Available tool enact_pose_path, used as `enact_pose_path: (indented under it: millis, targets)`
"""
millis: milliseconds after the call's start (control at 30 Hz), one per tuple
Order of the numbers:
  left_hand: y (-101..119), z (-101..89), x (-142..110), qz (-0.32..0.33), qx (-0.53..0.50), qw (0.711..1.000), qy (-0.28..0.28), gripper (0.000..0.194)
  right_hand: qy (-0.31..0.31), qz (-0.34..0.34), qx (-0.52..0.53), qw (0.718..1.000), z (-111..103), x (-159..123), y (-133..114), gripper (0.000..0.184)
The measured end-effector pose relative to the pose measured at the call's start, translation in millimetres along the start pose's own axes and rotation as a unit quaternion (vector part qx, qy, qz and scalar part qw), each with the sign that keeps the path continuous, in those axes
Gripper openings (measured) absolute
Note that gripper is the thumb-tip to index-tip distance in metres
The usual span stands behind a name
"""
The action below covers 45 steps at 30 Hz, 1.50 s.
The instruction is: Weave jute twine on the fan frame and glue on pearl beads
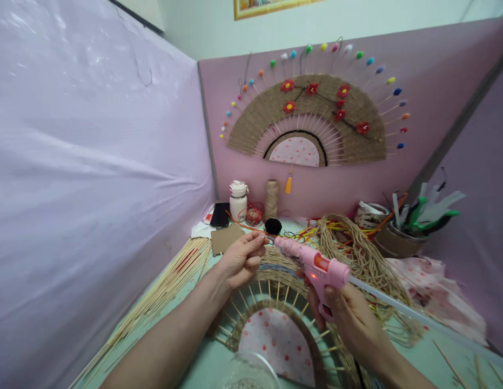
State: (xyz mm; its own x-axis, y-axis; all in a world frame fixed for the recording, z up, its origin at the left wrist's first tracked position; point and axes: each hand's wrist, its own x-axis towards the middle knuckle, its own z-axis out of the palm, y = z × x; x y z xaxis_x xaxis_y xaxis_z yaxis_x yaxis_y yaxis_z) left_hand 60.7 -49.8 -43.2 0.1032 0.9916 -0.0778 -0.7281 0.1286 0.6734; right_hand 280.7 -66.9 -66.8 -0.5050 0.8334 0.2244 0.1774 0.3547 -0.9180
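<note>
Right hand (348, 313) gripping the pink glue gun (308, 256) over the woven fan (275, 340), I'm pinching my left hand (247, 259) beside the nozzle (271, 239), whether on anything I can't tell; steadiness should prevent burns.

this is a handicraft workspace, screened by lilac sheeting (105, 205). a tasselled woven fan (320, 105) hangs on the pink backboard (352, 186), above a tabletop crowded with a bundle of thin wooden sticks (166, 289), a spool of twine (271, 200), loose twine skeins (356, 259), green-handled pliers (440, 221) and a hot-glue gun (303, 256).
</note>
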Motion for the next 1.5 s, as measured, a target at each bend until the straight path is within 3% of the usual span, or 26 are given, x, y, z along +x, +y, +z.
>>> enact_pose_path:
  millis: [267,733,1200,1500]
  targets:
    - [2.5,2.2,-2.1,-0.002,-0.001,1.000,-0.001,0.027,0.000,-0.002,0.004,1.000,0.3,0.3,-2.6,0.061]
    - [0.9,-1.0,2.6,-0.002,0.015,0.999,0.048,0.027,0.002,0.002,0.002,1.000,0.2,0.2,-3.3,0.059]
    - [0.7,2.7,-0.6,-0.048,0.030,0.998,0.040,0.016,0.016,-0.007,0.003,1.000,0.2,2.5,0.6,0.059]
    - [0.3,1.4,-0.5,-0.035,0.013,0.999,0.008,0.022,0.013,-0.006,-0.004,1.000,1.4,1.8,-1.9,0.059]
